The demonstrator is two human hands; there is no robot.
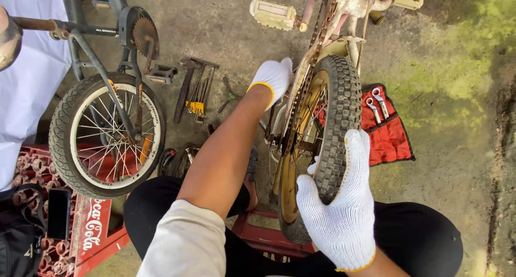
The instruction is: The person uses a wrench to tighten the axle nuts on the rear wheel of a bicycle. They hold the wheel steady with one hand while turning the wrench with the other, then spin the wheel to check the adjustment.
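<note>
A small upturned bicycle stands in front of me, its knobby rear tyre [344, 102] on a yellow rim. My right hand [341, 201], in a white knit glove, is wrapped over the near side of that tyre. My left hand [273, 77], gloved the same way, reaches past the wheel's left side and rests on the rusty chain [309, 67] and frame. A cream pedal [272, 13] sticks out above.
A second small bicycle wheel [105, 134] with a black frame stands at left over a red plastic crate [94, 231]. Hand tools [194, 91] lie on the concrete. Spanners [376, 106] rest on a red cloth pouch [388, 140] at right. A black bag [21, 239] sits bottom left.
</note>
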